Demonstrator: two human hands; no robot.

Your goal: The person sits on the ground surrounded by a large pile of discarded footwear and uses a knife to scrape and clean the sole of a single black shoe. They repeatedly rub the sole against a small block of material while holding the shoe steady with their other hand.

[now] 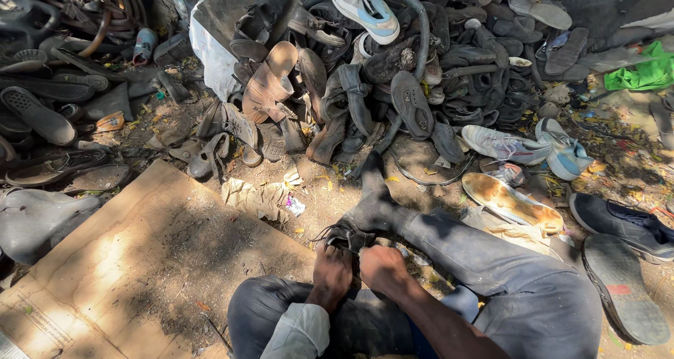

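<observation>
**Both hands on a dark shoe, seated on the ground**

From the head cam I see my left hand (331,275) and right hand (381,268) side by side, both closed around a dark laced shoe (345,234). Fingers are curled over its near end; I can't tell the exact grip under the knuckles. The shoe sits on the dirt just beside my right leg (484,257), in front of my lap, laces splayed out to the left.

A black sock or boot shaft (373,194) runs up from the shoe toward the shoe pile (393,57).

Left of the hands: a flat cardboard sheet (140,260) lies on the ground, its right corner near the shoe. A crumpled paper scrap (256,197) sits just beyond the sheet's far edge.

Right of my leg: a worn tan insole (509,201), a black sneaker (621,225), and an upturned shoe sole (625,285) near the picture's right edge. White trainers (533,148) lie at the foot of the pile. Green cloth (642,71) is at the far right.
</observation>
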